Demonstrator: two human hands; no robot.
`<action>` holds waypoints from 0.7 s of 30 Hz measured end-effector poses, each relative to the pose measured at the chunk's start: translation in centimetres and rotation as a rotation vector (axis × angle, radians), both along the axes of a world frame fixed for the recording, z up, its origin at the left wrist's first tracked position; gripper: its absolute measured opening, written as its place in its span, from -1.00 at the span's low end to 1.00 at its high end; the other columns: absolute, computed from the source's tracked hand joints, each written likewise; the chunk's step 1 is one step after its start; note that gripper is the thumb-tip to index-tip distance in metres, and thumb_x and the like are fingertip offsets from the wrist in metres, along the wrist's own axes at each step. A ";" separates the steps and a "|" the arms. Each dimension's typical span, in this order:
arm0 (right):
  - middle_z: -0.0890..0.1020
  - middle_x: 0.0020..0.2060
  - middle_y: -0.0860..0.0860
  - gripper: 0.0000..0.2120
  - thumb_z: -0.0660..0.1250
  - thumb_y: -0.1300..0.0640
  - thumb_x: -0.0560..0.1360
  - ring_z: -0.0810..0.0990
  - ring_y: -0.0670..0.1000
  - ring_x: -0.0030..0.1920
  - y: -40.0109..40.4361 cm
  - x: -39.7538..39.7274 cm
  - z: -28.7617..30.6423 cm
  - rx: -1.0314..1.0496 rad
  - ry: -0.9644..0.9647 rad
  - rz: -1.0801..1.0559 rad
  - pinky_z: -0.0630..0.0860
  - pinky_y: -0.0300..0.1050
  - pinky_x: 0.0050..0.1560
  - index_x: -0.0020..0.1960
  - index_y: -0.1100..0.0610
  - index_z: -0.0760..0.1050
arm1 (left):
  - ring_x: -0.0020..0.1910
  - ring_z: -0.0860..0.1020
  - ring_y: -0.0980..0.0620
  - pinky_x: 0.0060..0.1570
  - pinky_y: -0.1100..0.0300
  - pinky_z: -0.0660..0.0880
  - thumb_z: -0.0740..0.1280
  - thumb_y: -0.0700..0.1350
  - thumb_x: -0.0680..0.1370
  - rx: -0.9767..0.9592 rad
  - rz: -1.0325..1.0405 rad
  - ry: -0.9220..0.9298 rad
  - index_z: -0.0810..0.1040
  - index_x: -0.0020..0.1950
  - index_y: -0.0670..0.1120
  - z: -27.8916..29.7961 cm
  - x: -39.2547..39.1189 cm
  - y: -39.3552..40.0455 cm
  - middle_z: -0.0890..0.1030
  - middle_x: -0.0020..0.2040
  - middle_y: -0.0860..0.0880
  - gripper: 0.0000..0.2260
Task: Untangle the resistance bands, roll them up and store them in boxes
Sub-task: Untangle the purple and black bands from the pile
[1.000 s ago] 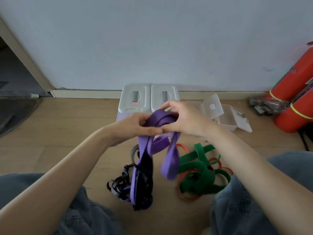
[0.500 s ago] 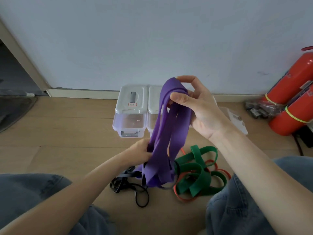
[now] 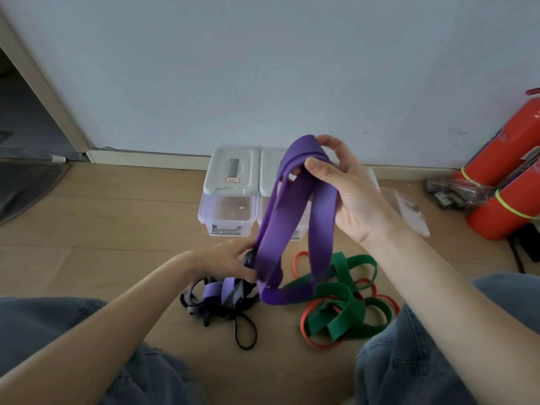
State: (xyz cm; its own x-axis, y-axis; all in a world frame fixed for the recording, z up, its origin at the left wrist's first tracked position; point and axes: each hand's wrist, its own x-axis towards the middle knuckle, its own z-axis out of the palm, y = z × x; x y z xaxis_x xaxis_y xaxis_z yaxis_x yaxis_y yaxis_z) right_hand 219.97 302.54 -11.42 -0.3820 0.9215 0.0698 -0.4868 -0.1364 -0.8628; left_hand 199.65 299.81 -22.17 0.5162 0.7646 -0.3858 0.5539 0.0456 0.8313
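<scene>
Holding, item one: purple band, wide flat loop, its top fold pinched between thumb and curled fingers of the right hand, raised in front of the wall. Strands hang down; the lowest bend sits just above the floor, beside the green band.

Item two: left hand, low, fingers curled at the purple strands where they meet the dark tangle (black cords, a lilac strip, grey pieces; what exactly it grips is hidden behind the purple).

Item three: green band, looped through thin red bands, on the floor by the right knee.

Item four: two lidded boxes against the wall, lids on; an open clear box lies behind the right wrist.

Risks, as judged: lifting further may drag the dark tangle up and tighten it, if the purple is threaded through; the low purple bend could snag the green loops; a released stretched strand may snap back.
</scene>
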 end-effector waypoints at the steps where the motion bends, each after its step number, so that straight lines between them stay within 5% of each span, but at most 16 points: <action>1: 0.65 -0.31 0.06 -0.66 0.38 0.28 0.32 0.64 0.01 -0.28 0.0 -0.2 -0.2 -0.010 0.005 0.014 0.58 -0.14 -0.23 0.05 0.09 0.41 | -0.02 0.47 0.42 -0.04 0.50 0.37 0.41 -0.22 0.44 0.048 0.013 -0.016 0.46 0.05 0.24 -0.3 0.5 -0.1 0.52 -0.04 0.37 -0.62; 4: 0.66 -0.29 0.07 -0.65 0.38 0.28 0.32 0.64 0.02 -0.27 0.2 0.0 -0.1 -0.011 0.013 -0.001 0.58 -0.14 -0.24 0.06 0.11 0.41 | -0.09 0.58 0.22 0.03 0.27 0.48 0.34 -0.18 0.53 0.096 0.198 -0.079 0.60 0.04 -0.01 -0.8 1.0 0.1 0.65 -0.08 0.11 -0.87; 7: 0.67 -0.27 0.09 -0.67 0.37 0.29 0.33 0.65 0.05 -0.25 0.6 1.1 0.0 -0.011 0.041 -0.028 0.59 -0.10 -0.22 0.06 0.13 0.41 | -0.13 0.60 0.25 -0.11 0.45 0.47 0.27 -0.18 0.58 0.064 0.347 -0.140 0.61 0.01 -0.08 0.0 0.0 0.6 0.69 -0.15 0.13 -0.87; 13: 0.68 -0.25 0.09 -0.66 0.40 0.25 0.32 0.67 0.07 -0.21 0.6 0.5 -0.5 0.007 -0.051 0.003 0.60 0.03 -0.04 0.05 0.11 0.43 | 0.07 0.48 0.46 -0.08 0.49 0.45 0.29 -0.34 0.53 -0.167 -0.025 -0.185 0.36 0.24 0.21 0.8 1.3 -0.2 0.53 0.07 0.41 -0.51; 17: 0.68 -0.29 0.07 -0.64 0.40 0.21 0.31 0.66 0.02 -0.26 0.7 0.3 -0.5 0.038 -0.134 0.003 0.61 -0.12 -0.15 0.07 0.11 0.41 | 0.14 0.49 0.34 0.00 0.42 0.47 0.31 -0.29 0.53 -0.230 -0.072 -0.215 0.39 0.27 0.11 0.9 1.2 -0.4 0.52 0.20 0.19 -0.59; 21: 0.63 -0.36 0.07 -0.67 0.40 0.18 0.32 0.59 0.01 -0.36 1.2 1.0 -0.5 0.060 -0.210 -0.079 0.52 -0.19 -0.31 0.05 0.13 0.40 | 0.26 0.49 -0.04 0.18 0.09 0.50 0.25 -0.29 0.56 -0.354 -0.134 -0.224 0.42 0.34 -0.10 1.1 0.5 -0.3 0.51 0.28 -0.09 -0.65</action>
State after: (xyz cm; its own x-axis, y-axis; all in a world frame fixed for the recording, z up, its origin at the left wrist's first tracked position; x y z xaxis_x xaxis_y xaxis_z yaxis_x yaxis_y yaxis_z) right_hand 221.02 303.70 -11.89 -0.3207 0.9457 0.0523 -0.3031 -0.0501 -0.9516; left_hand 200.16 299.48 -21.06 0.7025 0.5259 -0.4795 0.3825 0.2892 0.8775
